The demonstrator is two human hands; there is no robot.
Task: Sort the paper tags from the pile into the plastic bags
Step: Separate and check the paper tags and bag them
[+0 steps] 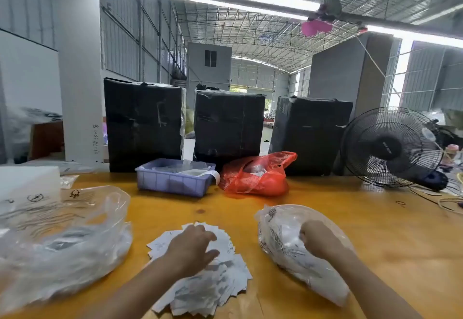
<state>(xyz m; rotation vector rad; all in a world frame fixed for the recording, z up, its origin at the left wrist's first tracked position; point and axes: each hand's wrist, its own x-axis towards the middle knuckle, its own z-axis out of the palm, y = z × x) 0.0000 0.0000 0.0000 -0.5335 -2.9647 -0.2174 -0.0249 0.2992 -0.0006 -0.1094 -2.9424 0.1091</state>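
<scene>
Head view puts me over an orange table (325,208), and I judge I am mid-sort: one hand in the supply, the other at a bag.

My left hand (193,249) lies on top of the pile of paper tags (215,286), which is spread loosely on the table right in front of me, between the two clear bags. The fingers are bent and spread over the top sheets, thumb out to the right; they look to be gathering or pressing a tag, but I cannot tell whether anything is actually pinched.

My right hand (318,239) is at the small clear plastic bag (283,243) to the right of the pile. The fingers are curled into the film near its top, and there are white tags inside. I read this as a tag being dropped in, or the mouth being held; whether the fingers have a tag or only plastic I cannot tell.

A larger clear plastic bag (65,248) sits slack to the left of the pile, neither hand on it.

The next move, as I judge it, calls for peeling a single tag off the pile without dragging its neighbours, reading which kind it is, and carrying it to the matching bag while that bag's mouth is kept open.
</scene>
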